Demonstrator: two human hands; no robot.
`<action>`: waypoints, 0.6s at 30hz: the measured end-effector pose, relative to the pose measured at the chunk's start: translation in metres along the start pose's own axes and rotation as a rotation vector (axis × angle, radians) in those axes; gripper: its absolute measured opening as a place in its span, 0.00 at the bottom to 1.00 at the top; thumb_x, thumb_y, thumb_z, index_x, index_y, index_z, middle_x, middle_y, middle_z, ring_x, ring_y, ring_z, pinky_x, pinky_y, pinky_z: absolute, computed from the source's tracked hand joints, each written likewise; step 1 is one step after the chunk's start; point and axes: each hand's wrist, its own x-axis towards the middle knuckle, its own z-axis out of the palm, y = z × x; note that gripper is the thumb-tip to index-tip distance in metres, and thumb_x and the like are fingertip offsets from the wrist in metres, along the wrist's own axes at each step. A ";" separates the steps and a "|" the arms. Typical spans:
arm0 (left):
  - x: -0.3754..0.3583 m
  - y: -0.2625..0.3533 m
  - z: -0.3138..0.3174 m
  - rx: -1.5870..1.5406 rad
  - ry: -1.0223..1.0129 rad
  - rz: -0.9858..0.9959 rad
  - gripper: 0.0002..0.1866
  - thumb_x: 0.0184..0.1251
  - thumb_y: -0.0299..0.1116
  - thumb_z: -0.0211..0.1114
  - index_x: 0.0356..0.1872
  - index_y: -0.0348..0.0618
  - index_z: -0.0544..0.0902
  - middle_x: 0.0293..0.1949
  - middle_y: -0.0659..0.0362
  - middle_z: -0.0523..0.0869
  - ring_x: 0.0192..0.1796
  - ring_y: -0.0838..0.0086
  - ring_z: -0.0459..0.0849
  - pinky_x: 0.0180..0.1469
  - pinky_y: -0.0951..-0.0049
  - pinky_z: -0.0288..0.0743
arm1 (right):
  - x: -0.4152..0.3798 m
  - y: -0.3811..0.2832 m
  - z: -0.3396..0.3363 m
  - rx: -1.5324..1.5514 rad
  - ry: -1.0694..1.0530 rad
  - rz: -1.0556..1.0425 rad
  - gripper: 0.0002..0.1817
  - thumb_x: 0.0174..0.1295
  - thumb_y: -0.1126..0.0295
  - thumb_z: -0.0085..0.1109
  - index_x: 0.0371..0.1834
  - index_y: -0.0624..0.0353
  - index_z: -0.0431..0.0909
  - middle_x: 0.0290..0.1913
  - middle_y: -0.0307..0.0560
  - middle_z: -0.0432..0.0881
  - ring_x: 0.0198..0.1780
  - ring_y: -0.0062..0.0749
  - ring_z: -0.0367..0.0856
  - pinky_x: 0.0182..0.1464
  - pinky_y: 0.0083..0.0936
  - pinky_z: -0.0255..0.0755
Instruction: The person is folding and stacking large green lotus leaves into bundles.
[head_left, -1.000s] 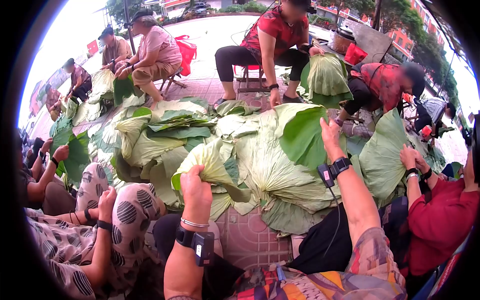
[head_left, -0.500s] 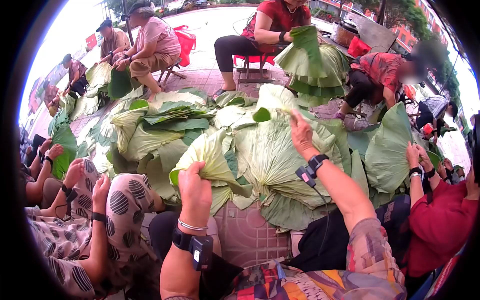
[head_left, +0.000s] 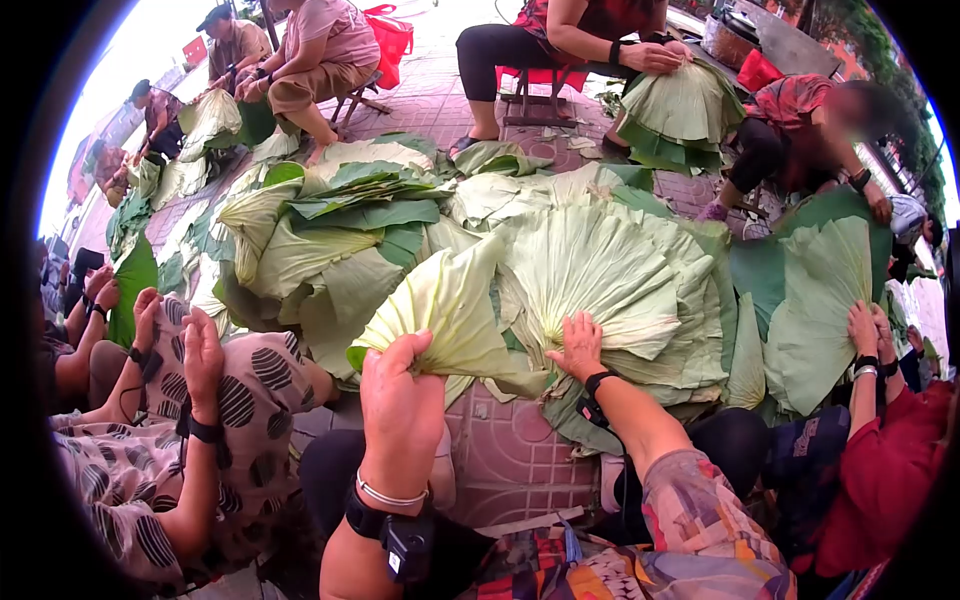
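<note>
My left hand (head_left: 400,400) grips the lower edge of a pale green folded leaf (head_left: 445,315), which stands up and fans out to the right above the fingers. My right hand (head_left: 578,347) rests with its fingers spread on the base of a large stack of pale leaves (head_left: 610,280), where the veins meet. Nothing is held in it. The held leaf's right end lies close beside my right hand. Left of the held leaf is another heap of layered leaves (head_left: 330,255), some darker green.
People sit close on both sides: one in a patterned garment (head_left: 250,400) at left, one in a red sleeve (head_left: 890,470) at right holding a large leaf (head_left: 820,310). Across the pile, seated people handle leaves. Reddish paving (head_left: 510,455) shows below the pile.
My right hand has come down and left from above the pile onto the leaf stack, and a big pale leaf now lies spread there. The leaf in my left hand is opened wider.
</note>
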 end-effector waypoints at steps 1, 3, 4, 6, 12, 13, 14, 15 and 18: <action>-0.001 -0.002 0.000 0.092 -0.016 0.052 0.13 0.50 0.18 0.57 0.40 0.34 0.75 0.41 0.53 0.77 0.44 0.64 0.74 0.49 0.64 0.67 | -0.001 -0.004 -0.003 0.003 -0.001 -0.002 0.43 0.40 0.50 0.65 0.59 0.59 0.61 0.61 0.55 0.59 0.65 0.47 0.51 0.60 0.44 0.50; -0.004 -0.001 0.004 0.188 -0.028 0.103 0.13 0.54 0.20 0.56 0.43 0.36 0.73 0.46 0.55 0.75 0.49 0.63 0.73 0.53 0.57 0.65 | -0.004 -0.013 -0.010 -0.082 -0.069 0.004 0.47 0.39 0.47 0.65 0.62 0.59 0.57 0.65 0.55 0.54 0.67 0.49 0.47 0.62 0.51 0.46; -0.005 0.000 0.006 0.199 -0.065 0.083 0.12 0.54 0.19 0.56 0.42 0.36 0.73 0.46 0.55 0.75 0.49 0.64 0.73 0.53 0.56 0.66 | -0.004 -0.015 -0.007 -0.078 -0.070 0.002 0.47 0.39 0.47 0.65 0.62 0.59 0.57 0.65 0.55 0.54 0.67 0.49 0.47 0.62 0.51 0.46; -0.005 0.002 0.010 0.214 -0.101 0.060 0.12 0.54 0.19 0.56 0.42 0.35 0.73 0.46 0.55 0.75 0.49 0.64 0.74 0.52 0.56 0.66 | -0.004 -0.018 0.003 -0.161 -0.068 0.032 0.47 0.39 0.47 0.65 0.62 0.59 0.57 0.66 0.55 0.52 0.68 0.49 0.47 0.62 0.54 0.44; -0.006 0.003 0.017 -0.070 0.019 -0.042 0.14 0.54 0.22 0.57 0.43 0.35 0.74 0.38 0.57 0.79 0.39 0.71 0.77 0.43 0.71 0.70 | -0.003 -0.004 0.026 -0.029 0.063 -0.152 0.43 0.38 0.48 0.66 0.58 0.56 0.61 0.61 0.47 0.60 0.63 0.39 0.55 0.56 0.50 0.51; -0.007 0.004 0.018 -0.074 -0.009 -0.046 0.13 0.54 0.22 0.57 0.43 0.34 0.74 0.38 0.56 0.79 0.40 0.70 0.77 0.44 0.70 0.70 | -0.004 -0.002 0.027 -0.030 0.067 -0.152 0.43 0.38 0.48 0.66 0.58 0.56 0.61 0.61 0.47 0.60 0.63 0.39 0.55 0.56 0.50 0.51; -0.008 0.006 0.019 -0.078 -0.038 -0.047 0.13 0.54 0.21 0.56 0.43 0.34 0.74 0.39 0.56 0.79 0.41 0.70 0.77 0.44 0.70 0.70 | -0.005 0.000 0.026 -0.041 0.051 -0.186 0.42 0.38 0.49 0.66 0.57 0.56 0.61 0.59 0.47 0.61 0.61 0.38 0.57 0.54 0.49 0.52; -0.009 0.007 0.020 -0.079 -0.040 -0.043 0.13 0.54 0.21 0.56 0.43 0.34 0.74 0.39 0.56 0.79 0.41 0.70 0.77 0.44 0.70 0.70 | -0.005 0.000 0.021 -0.054 0.034 -0.221 0.41 0.39 0.50 0.66 0.56 0.56 0.62 0.57 0.47 0.62 0.59 0.37 0.58 0.53 0.48 0.54; -0.008 0.005 0.018 -0.098 -0.040 -0.037 0.15 0.54 0.21 0.57 0.44 0.34 0.73 0.40 0.56 0.78 0.43 0.69 0.77 0.45 0.70 0.70 | -0.004 -0.014 -0.016 -0.206 -0.066 -0.191 0.40 0.40 0.50 0.65 0.56 0.56 0.61 0.56 0.47 0.62 0.58 0.37 0.59 0.52 0.47 0.55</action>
